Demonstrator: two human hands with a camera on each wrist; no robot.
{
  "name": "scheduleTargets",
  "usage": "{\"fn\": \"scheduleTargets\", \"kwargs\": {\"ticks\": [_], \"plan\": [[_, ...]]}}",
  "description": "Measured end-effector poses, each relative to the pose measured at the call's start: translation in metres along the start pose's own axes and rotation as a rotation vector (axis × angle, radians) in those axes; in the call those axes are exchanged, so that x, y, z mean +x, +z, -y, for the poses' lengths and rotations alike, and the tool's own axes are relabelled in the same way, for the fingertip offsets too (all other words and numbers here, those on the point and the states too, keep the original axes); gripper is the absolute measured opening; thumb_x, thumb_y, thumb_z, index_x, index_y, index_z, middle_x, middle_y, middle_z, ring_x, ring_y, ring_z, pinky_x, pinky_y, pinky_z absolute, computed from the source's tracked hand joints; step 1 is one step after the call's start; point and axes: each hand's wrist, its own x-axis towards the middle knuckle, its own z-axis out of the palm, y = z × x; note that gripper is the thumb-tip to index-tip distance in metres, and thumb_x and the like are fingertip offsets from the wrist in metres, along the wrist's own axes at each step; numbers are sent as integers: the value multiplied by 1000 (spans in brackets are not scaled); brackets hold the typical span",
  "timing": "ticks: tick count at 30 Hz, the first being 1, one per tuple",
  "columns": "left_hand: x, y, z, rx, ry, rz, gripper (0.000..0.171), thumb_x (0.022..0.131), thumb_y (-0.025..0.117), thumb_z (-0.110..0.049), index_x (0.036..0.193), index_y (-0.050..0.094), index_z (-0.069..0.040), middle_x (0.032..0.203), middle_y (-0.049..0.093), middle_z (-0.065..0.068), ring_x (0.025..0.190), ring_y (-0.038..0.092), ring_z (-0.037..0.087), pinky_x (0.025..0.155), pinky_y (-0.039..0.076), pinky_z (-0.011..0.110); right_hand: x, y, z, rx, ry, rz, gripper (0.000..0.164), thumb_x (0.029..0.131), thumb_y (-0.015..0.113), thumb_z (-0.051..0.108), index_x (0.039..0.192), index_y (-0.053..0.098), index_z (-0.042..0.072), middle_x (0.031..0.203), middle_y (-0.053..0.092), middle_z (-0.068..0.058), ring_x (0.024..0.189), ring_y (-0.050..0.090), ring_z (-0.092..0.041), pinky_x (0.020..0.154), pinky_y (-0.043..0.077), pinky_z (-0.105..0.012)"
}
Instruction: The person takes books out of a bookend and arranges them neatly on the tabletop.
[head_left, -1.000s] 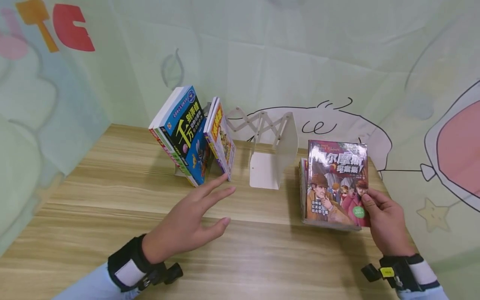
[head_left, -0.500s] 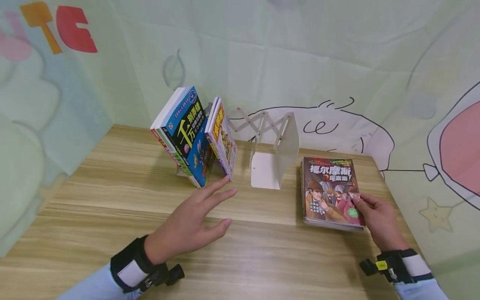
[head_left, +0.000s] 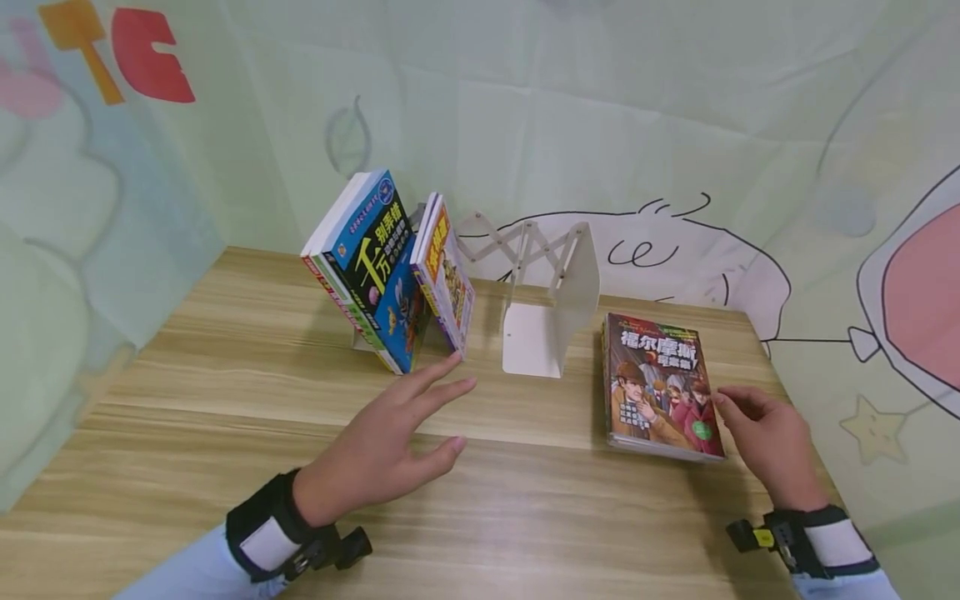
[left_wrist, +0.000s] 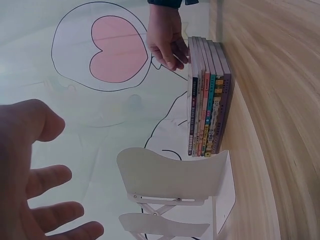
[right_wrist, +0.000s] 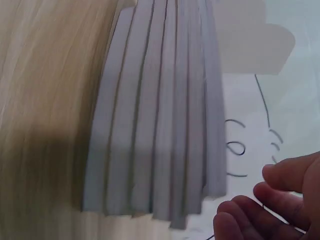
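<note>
A stack of several books point(right_wrist: 155, 115) lies flat on the right of the table, page edges facing the right wrist camera. Its top book point(head_left: 660, 383) has a dark red cover with a figure in a brown hat. My right hand point(head_left: 772, 450) is beside the stack's right edge, fingers loosely bent, thumb and fingertips apart from the pages in the right wrist view. My left hand point(head_left: 375, 442) hovers with spread fingers before the thin white-and-purple books point(head_left: 444, 275), holding nothing. Thicker blue-and-black books point(head_left: 375, 271) lean left of those.
A white expandable bookend rack point(head_left: 581, 279) stands at the back middle, its base plate point(head_left: 531, 342) between the leaning books and the stack. Behind the wooden table point(head_left: 480, 517) hangs a printed fabric wall point(head_left: 465, 100).
My right hand has lowered the dark red book onto the stack, lined it up and let go, moving slightly right. My left hand has stayed nearly still.
</note>
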Motion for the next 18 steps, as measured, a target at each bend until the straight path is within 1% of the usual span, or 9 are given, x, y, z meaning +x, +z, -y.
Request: {"fn": "scheduleTargets", "kwargs": {"ticks": [2,4,5,8,11,12,13,15,18], "plan": [[0,-1,-1,0,-3,1,61,90,72,-34,146,53,-19,161,36,4,143,42,29,109,44,52,-3,0,5,-10,-35,7,50,102,54,42,130,65,1,123,67,-25,108,63,-36,72,49,-32],[0,-1,-1,0,-9,5,61,90,71,-35,146,53,-20,162,35,4,143,41,30,109,43,53,-7,1,11,16,-81,29,49,102,54,40,133,63,3,127,65,-23,114,60,-36,77,49,-35],[0,-1,-1,-2,-13,8,61,90,71,-35,146,53,-20,162,34,4,143,41,30,109,43,53,-10,1,14,29,-112,36,49,102,55,40,134,63,3,129,65,-22,116,60,-36,79,50,-32],[0,0,-1,-5,-24,18,60,91,70,-37,146,53,-21,163,32,3,144,40,30,110,42,53,-18,2,24,85,-195,72,51,101,57,39,138,59,3,135,62,-21,120,60,-37,80,50,-15],[0,0,0,-5,-28,20,60,91,70,-38,147,52,-21,163,32,3,144,40,31,110,42,54,-27,5,36,115,-283,120,54,100,60,37,143,54,5,141,57,-20,124,58,-41,84,56,-22],[0,0,0,-5,-28,20,60,92,69,-38,147,52,-21,163,32,4,144,40,31,110,42,55,-30,6,40,118,-316,140,54,100,61,37,144,52,6,142,56,-20,125,57,-41,89,57,-30],[0,0,0,-5,-30,21,60,92,69,-38,147,52,-21,163,32,4,144,39,32,109,42,56,-33,7,44,108,-355,150,54,99,63,35,145,52,8,144,55,-18,126,56,-39,93,56,-38],[1,0,-1,-7,-34,22,60,92,69,-39,147,52,-21,163,32,4,144,39,32,109,42,57,-37,12,51,105,-460,159,54,97,68,29,145,53,11,145,55,-15,129,54,-35,103,50,-41],[1,0,-2,-7,-36,24,60,93,69,-40,147,52,-20,163,32,5,145,38,33,109,42,58,-44,20,60,99,-617,145,58,90,76,19,144,54,16,144,56,-9,130,51,-26,105,42,-21]]}}
